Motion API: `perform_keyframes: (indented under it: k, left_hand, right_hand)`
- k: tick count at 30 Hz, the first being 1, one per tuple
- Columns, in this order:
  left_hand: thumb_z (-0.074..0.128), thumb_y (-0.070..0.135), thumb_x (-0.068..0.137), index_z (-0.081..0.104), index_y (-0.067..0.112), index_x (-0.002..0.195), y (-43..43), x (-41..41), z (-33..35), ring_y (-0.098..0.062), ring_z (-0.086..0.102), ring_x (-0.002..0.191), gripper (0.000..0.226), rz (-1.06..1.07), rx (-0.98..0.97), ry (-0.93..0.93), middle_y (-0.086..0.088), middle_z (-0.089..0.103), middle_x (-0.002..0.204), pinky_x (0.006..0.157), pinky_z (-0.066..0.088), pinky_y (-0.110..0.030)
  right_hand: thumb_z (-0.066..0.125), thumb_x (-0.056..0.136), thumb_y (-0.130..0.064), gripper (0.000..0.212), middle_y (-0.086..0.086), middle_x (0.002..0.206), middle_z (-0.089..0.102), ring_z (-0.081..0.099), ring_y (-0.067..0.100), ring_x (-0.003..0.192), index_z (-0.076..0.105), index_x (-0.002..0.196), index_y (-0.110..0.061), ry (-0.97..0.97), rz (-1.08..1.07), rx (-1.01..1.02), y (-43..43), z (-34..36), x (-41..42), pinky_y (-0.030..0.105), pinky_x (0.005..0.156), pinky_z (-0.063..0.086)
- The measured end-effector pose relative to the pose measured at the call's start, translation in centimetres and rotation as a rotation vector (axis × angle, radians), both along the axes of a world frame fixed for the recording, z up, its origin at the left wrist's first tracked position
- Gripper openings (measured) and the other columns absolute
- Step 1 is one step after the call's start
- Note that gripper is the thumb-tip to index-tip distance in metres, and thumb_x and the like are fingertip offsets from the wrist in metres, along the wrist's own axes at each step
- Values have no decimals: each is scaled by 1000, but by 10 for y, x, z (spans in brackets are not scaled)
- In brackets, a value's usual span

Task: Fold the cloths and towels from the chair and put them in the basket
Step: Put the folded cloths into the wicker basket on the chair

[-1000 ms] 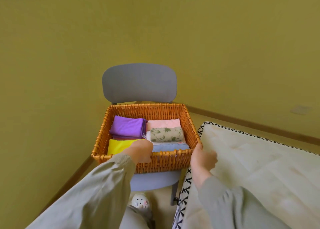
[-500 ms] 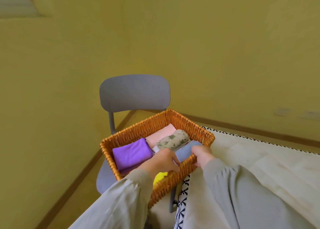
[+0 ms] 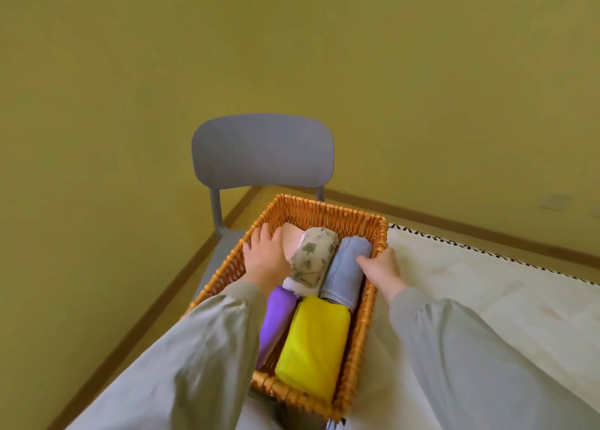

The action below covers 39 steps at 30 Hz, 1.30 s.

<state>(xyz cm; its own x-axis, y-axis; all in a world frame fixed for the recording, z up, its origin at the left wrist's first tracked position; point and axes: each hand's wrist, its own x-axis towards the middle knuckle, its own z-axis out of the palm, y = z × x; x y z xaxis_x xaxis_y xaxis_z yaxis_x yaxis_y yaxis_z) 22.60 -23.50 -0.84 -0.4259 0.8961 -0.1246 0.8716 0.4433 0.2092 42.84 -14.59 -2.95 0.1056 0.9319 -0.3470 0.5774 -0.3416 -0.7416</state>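
Observation:
The wicker basket (image 3: 328, 210) is held between my two hands, in front of the grey chair (image 3: 263, 150). My left hand (image 3: 264, 255) grips its left rim, with the fingers over the edge. My right hand (image 3: 380, 267) grips the right rim, thumb inside. Folded cloths fill the basket: a yellow one (image 3: 311, 342) nearest me, a purple one (image 3: 276, 316) beside it, a grey-blue towel (image 3: 345, 272), a leaf-print cloth (image 3: 313, 257) and a pink one (image 3: 290, 239). Only a strip of the chair seat shows to the left of the basket, and it has no cloth on it.
A bed with a cream cover and black-patterned edge (image 3: 487, 299) lies to the right, touching the basket's right side. Yellow walls with a wooden skirting board (image 3: 181, 267) close in behind and to the left of the chair.
The basket has come off the chair seat, turned lengthwise and moved toward me and the bed. Both hands have shifted from its front rim to its side rims.

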Motion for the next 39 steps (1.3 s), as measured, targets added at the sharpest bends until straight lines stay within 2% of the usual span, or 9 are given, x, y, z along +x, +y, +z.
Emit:
perform_keyframes:
  k: [3,6,9,13,20,28,33,37,39]
  left_hand:
    - [54,23,87,7,19,150,-16,-34,-16,-31,28,138,79,289,-42,-8,-12,23,152,107,30,-48]
    - [51,24,88,39,11,130,-29,-61,-25,-32,55,116,46,344,-83,-85,-13,54,126,88,45,-39]
    - [48,20,86,60,14,108,-40,-78,-27,-32,62,103,26,303,-68,-16,-9,65,109,77,49,-33]
    - [52,21,79,58,17,85,-50,-83,-15,-32,64,91,10,250,-24,-65,-7,64,92,67,47,-29]
    - [53,22,75,59,12,82,-66,-100,47,-24,54,69,13,265,26,-65,-1,54,72,60,44,-28]
    - [65,10,61,60,11,100,-96,-134,126,-25,66,64,39,347,-3,-313,-9,63,84,41,49,-26]
    - [66,6,65,62,7,103,-103,-194,142,-25,70,69,39,359,-98,-416,-12,68,88,47,54,-28]
    - [71,6,72,60,1,112,-121,-239,139,-33,71,86,42,375,-264,-602,-18,69,102,70,60,-41]
    - [70,5,72,58,0,116,-139,-257,141,-33,71,85,46,408,-313,-646,-20,68,104,67,60,-39]
  right_hand:
    - [65,78,-17,44,17,116,60,60,36,103,47,116,-6,23,-138,-6,-18,-19,-2,34,78,45]
    - [58,76,-8,27,18,105,64,62,35,95,59,103,-3,5,-105,-96,-19,-24,1,33,73,47]
    - [56,79,-6,3,14,94,64,62,31,87,57,82,-6,-48,-29,-92,-17,-17,-2,30,69,44]
    - [57,82,-8,16,16,104,64,63,33,98,60,97,-5,-121,2,-40,-12,1,-9,30,73,45]
    - [57,83,-13,26,17,115,63,60,35,108,59,107,-5,-182,93,97,-1,69,-28,31,80,45]
    - [58,84,-11,18,17,115,60,59,34,107,55,102,-5,-109,216,251,-4,155,-72,29,74,40]
    - [59,79,-10,26,18,106,62,61,34,99,59,104,0,-39,270,204,3,162,-124,34,78,47]
    - [57,76,-6,11,16,90,64,62,33,86,62,85,-3,-60,364,142,-9,151,-167,36,75,50]
    - [56,77,-3,10,14,88,61,57,29,81,60,86,-5,-96,420,112,-21,154,-191,32,71,44]
